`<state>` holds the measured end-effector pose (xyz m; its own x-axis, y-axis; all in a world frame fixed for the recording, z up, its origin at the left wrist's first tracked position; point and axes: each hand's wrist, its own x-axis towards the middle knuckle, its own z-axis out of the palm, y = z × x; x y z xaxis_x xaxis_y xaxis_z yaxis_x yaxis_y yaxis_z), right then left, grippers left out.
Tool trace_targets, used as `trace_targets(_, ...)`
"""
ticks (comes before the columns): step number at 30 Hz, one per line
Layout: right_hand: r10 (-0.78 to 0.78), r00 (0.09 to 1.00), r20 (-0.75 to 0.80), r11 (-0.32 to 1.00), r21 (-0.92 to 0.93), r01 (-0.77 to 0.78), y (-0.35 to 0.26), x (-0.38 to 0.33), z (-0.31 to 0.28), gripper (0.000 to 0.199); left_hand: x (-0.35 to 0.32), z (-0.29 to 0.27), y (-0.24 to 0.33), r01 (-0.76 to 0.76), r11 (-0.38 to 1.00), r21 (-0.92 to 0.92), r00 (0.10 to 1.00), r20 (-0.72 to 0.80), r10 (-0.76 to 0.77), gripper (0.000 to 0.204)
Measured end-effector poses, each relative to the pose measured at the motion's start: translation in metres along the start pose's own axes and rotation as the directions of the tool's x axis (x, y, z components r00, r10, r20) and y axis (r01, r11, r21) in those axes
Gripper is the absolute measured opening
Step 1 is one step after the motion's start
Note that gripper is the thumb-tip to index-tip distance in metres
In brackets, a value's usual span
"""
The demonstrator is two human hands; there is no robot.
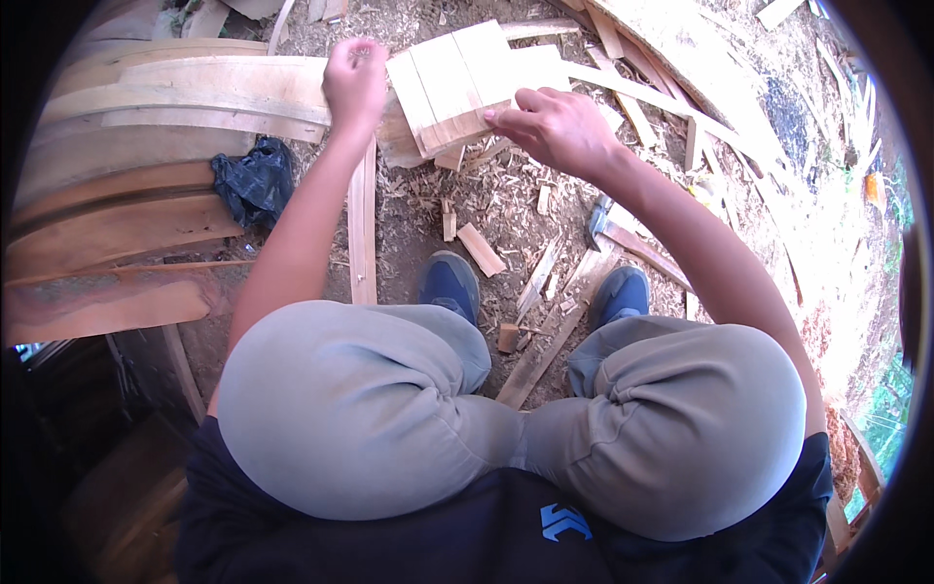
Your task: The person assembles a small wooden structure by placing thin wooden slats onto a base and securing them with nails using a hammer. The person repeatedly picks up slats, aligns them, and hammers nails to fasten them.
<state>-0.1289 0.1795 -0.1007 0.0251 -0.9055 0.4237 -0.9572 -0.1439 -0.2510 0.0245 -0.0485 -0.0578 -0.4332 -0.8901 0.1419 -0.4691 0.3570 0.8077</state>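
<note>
A pale wooden block (452, 73) lies ahead of my feet, two thin dark lines running across its bright top. My left hand (354, 86) is raised just left of the block, apart from it, with its fingers curled closed. Whatever is in those fingers, if anything, is too small to make out. At the block's near right corner is my right hand (559, 128), thumb and fingers pinched together against the front face. I cannot tell if a small thing is between them. Another pale wood piece (538, 66) lies behind the right hand, washed out by light.
A hammer (623, 234) lies beyond my right shoe (620, 295). Offcuts (481, 249) and shavings litter the ground between my feet. Long curved planks (185, 92) stack at left, near a black plastic bag (255, 180). A narrow board (363, 229) runs beside my left shoe (450, 285).
</note>
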Motion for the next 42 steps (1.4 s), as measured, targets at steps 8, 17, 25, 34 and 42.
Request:
trace_targets(8, -0.037, 0.997, 0.064, 0.999, -0.005, 0.038, 0.006, -0.004, -0.001, 0.027, 0.032, -0.010, -0.065, 0.259, 0.946, 0.195, 0.806, 0.495, -0.323, 0.075)
trace_targets(17, -0.037, 0.999, -0.028, 0.998, -0.058, 0.035, 0.013, 0.002, 0.008, 0.020, 0.043, 0.001, -0.038, 0.265, 0.938, 0.222, 0.748, 0.566, -0.345, 0.068)
trace_targets(25, -0.038, 0.994, -0.106, 0.998, -0.055, 0.032, 0.018, 0.026, 0.014, 0.013, 0.063, 0.013, -0.049, 0.142, 0.963, 0.227, 0.825, 0.511, -0.242, 0.055)
trace_targets(34, 0.008, 0.992, -0.128, 0.998, -0.053, -0.014, 0.037, 0.017, 0.008, 0.009, 0.060, 0.028, -0.034, 0.057, 0.964, 0.259, 0.808, 0.555, -0.197, 0.074)
trace_targets(42, 0.036, 0.999, 0.007, 0.999, 0.009, -0.036, 0.044, 0.018, 0.008, 0.018, 0.043, 0.045, -0.005, -0.419, 0.900, -0.119, 0.883, 0.177, 0.435, 0.022)
